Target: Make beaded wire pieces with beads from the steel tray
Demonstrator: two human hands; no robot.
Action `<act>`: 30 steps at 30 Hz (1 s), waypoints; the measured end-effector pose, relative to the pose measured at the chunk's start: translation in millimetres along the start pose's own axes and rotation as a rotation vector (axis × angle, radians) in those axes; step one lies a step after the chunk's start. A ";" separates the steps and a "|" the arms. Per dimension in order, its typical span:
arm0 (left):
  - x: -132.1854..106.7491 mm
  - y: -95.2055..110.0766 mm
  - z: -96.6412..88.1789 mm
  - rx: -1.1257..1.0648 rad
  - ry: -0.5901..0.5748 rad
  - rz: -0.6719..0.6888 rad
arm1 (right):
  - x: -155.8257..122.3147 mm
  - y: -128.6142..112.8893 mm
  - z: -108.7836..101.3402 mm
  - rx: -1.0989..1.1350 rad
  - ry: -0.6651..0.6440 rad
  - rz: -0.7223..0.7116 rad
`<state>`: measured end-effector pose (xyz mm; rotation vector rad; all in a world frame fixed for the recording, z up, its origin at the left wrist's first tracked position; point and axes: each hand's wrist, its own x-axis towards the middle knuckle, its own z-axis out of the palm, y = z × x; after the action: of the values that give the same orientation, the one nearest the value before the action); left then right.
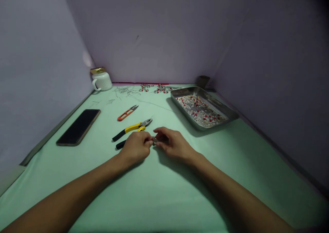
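Close together above the green cloth, my two hands meet at a small beaded piece (154,141), silvery and partly hidden by fingers. My left hand (136,145) is closed, pinching its left side between thumb and forefinger. From the right, my right hand (174,144) has its fingers curled and its thumb and fingertips around the same piece. Combination pliers (132,127) with yellow and black handles lie just behind my left hand, which covers part of one handle. Farther back are orange thread snips (127,113).
A metal tray (189,119) of red, clear and pearly beads (196,107) stands at right, with a dark cup (203,81) behind. Red beaded pieces (162,88) and loose wires (125,90) lie at the back. A phone (79,127) and white mug (102,81) are left. Walls enclose three sides.
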<state>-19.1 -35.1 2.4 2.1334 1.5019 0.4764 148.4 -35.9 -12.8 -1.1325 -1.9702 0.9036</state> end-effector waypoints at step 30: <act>-0.6 5.1 9.7 -0.054 0.028 0.068 | -2.6 1.2 -1.3 -0.178 -0.013 0.074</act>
<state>-10.1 -39.0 -2.6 2.1503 1.4186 0.5664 150.9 -37.5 -13.6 -1.3101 -2.0633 0.7862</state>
